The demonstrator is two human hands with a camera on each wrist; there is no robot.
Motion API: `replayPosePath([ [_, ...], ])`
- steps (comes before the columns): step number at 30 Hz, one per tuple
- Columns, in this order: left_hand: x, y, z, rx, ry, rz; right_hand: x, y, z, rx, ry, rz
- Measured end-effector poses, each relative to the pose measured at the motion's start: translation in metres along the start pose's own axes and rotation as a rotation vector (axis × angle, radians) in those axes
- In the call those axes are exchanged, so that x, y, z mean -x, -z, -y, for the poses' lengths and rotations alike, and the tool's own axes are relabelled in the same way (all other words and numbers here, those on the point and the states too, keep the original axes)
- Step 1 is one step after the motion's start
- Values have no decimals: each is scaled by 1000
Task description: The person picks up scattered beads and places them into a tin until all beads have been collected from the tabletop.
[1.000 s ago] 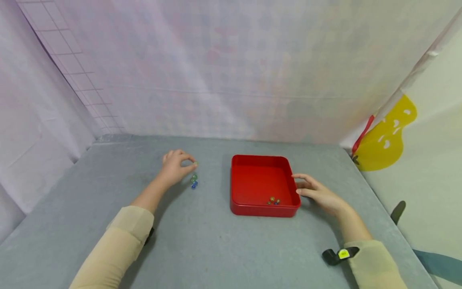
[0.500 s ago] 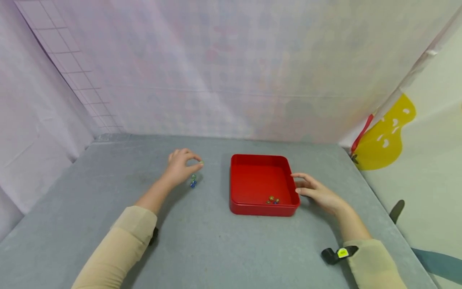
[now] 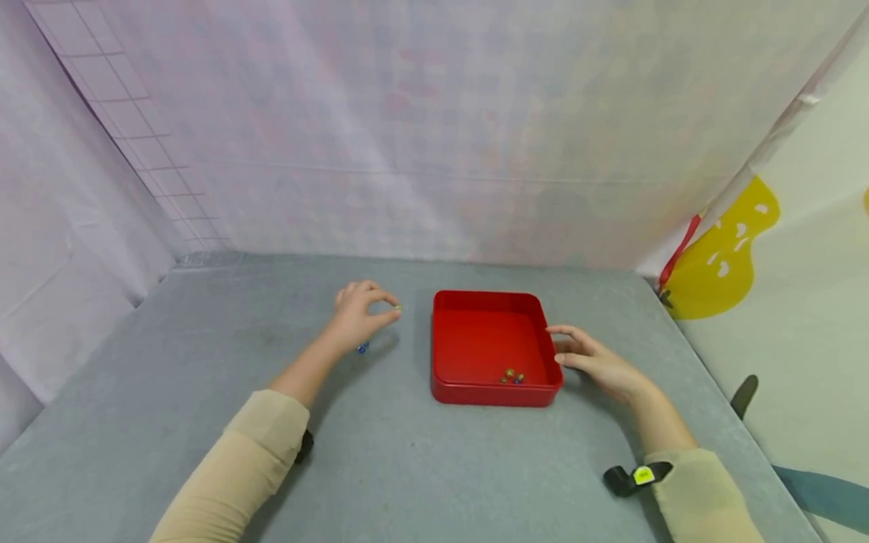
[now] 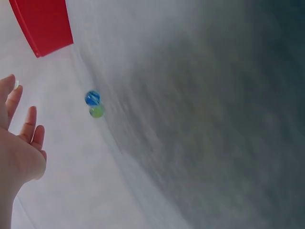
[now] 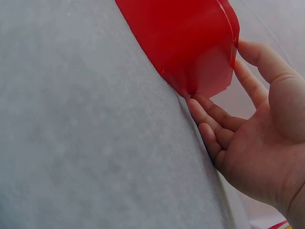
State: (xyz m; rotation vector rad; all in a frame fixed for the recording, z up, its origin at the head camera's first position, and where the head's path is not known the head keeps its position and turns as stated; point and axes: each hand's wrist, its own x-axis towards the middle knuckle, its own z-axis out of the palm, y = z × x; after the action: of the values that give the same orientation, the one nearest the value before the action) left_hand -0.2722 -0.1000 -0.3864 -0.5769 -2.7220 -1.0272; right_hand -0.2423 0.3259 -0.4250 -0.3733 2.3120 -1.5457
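Note:
In the head view, my left hand (image 3: pixel 363 311) pinches a small yellow-green marble (image 3: pixel 398 308) between thumb and forefinger, over the table left of a red square box (image 3: pixel 489 395). Below its wrist, blue marbles (image 3: pixel 363 348) lie on the table, partly covered by the arm. The left wrist view has a blue marble (image 4: pixel 92 98) and a green marble (image 4: pixel 96 111) side by side. My right hand (image 3: pixel 600 363) touches the box's right wall with extended fingers; the right wrist view shows its fingertips (image 5: pixel 194 98) at the box's lower edge. Several marbles (image 3: pixel 511 373) lie in the box's near right corner.
A grey cloth covers the table (image 3: pixel 407 467). Pale printed curtains (image 3: pixel 434 151) stand along the back and sides, close behind the box. A black wrist camera (image 3: pixel 621 481) sits at the right sleeve's cuff.
My left hand has moved right toward the box with the pinched marble, and its arm now covers part of the marbles on the table. My right hand and the box have stayed put.

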Motion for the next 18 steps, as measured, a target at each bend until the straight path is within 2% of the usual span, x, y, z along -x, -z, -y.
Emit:
replayPosePath([
  [9,0,-9,-12,44,-51,17,1,-2,1,-4,14,-10],
  [18,-2,-18,-23,73,-56,25,0,0,-2,7,22,-18],
])
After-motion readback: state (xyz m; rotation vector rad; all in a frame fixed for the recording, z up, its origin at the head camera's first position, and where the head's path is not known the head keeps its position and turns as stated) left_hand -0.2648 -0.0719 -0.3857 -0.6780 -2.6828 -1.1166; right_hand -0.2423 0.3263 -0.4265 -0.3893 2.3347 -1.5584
